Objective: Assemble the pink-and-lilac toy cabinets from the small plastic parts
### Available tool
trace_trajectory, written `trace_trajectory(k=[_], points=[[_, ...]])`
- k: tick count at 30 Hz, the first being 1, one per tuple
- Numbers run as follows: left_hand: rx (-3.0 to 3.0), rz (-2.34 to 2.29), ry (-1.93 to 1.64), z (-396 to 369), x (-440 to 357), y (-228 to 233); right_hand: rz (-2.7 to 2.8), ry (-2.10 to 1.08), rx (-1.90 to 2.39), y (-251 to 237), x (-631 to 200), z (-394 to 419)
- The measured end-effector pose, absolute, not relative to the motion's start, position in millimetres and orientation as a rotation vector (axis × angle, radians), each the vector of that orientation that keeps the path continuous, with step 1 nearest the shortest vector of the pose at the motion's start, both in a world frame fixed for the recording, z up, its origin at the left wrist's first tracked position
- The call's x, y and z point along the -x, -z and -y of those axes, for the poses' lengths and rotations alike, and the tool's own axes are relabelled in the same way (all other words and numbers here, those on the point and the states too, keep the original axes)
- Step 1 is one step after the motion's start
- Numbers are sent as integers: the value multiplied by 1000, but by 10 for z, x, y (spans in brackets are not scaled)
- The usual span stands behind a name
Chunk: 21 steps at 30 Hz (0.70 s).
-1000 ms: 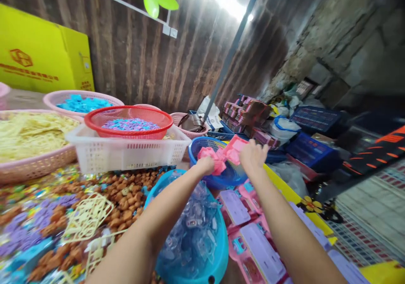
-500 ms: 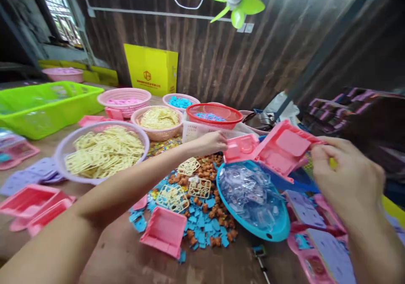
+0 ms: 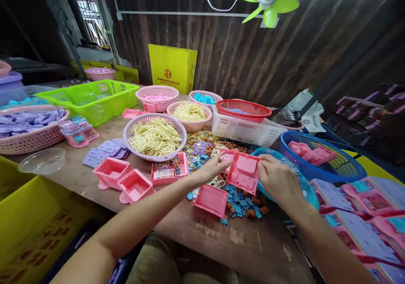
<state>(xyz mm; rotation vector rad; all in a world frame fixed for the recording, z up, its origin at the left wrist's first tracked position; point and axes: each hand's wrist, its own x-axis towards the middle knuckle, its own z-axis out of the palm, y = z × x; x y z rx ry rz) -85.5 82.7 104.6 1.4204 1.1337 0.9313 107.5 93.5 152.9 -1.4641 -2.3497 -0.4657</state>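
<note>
A pink plastic casing (image 3: pixel 243 171) with raised walls hangs over the middle of the table. My right hand (image 3: pixel 280 178) pinches its right edge between thumb and fingers. On the left, my left hand (image 3: pixel 212 169) has its fingers closed on a smaller pink part (image 3: pixel 225 155) beside the casing; whether the two are joined I cannot tell. Just below lies another pink tray-shaped part (image 3: pixel 210 200), partly on loose blue pieces (image 3: pixel 242 202). Behind my right hand is a blue basin (image 3: pixel 311 193) with clear plastic parts, partly covered by the hand.
Pink box parts (image 3: pixel 136 186) and a purple-rimmed basket (image 3: pixel 155 156) of cream frames are at left. A green crate (image 3: pixel 107 111) stands behind them. A blue basket (image 3: pixel 335 172) holds pink parts at right, above stacked pink-and-purple assemblies (image 3: pixel 363 229). A metal-stemmed tool (image 3: pixel 299 239) lies near the front edge.
The view has swung left and shows more of the table's front. Both hands have brought the pink parts from over the blue basin toward the loose pieces, closer to me.
</note>
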Motion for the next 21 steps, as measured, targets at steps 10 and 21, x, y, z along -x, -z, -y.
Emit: trace_trajectory(k=[10, 21], points=[[-802, -981, -1274, -184, 752, -738, 2060, -894, 985, -1250, -866, -473], [-1249, -1265, -1218, -140, 866, -616, 1751, -1371, 1042, -693, -481, -254]])
